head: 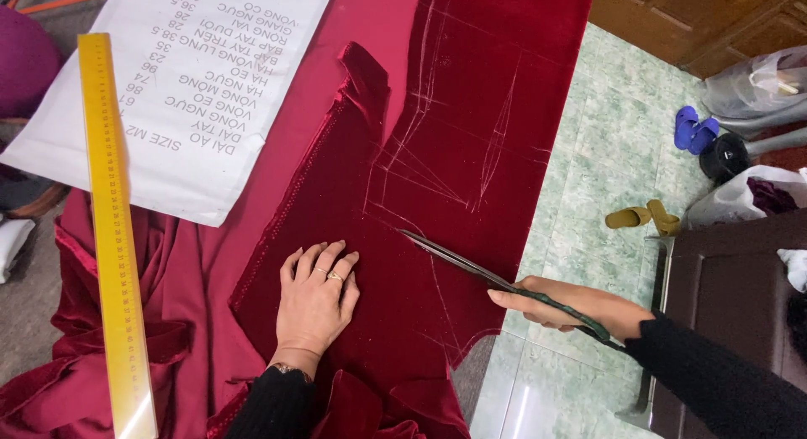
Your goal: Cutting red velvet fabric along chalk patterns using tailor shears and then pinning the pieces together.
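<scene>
- Velvet (471, 111): dark red, spread flat over the table, chalk pattern lines on it. A cut runs in from the edge at about 5 o'clock and follows a chalk line toward the middle.
- Scissors (458, 261): blades lie on the velvet, tips pointing to about 10 o'clock, nearly closed along the chalk line.
- Right hand (576, 309): off the velvet's edge at 4 o'clock from the blade tips, fingers clamped round the scissor handles; forefinger stretched along the shank.
- Left hand (315, 300): flat on the velvet, palm down, fingers (324, 258) together and extended, at 9 o'clock from the blade tips and near them, not touching.
- Judgement: the cut goes best with the lower blade kept on the table, long strokes, the pile held flat by the left hand, that hand staying clear of the blades.
- Judgement: the left hand sits a little wide of the line; closer pressure would curb slip.
- Ruler (113, 237): yellow, at the far 9 o'clock side, lying over red satin (193, 262).
- Paper sheet (210, 78): white, printed, at 11 o'clock.
</scene>
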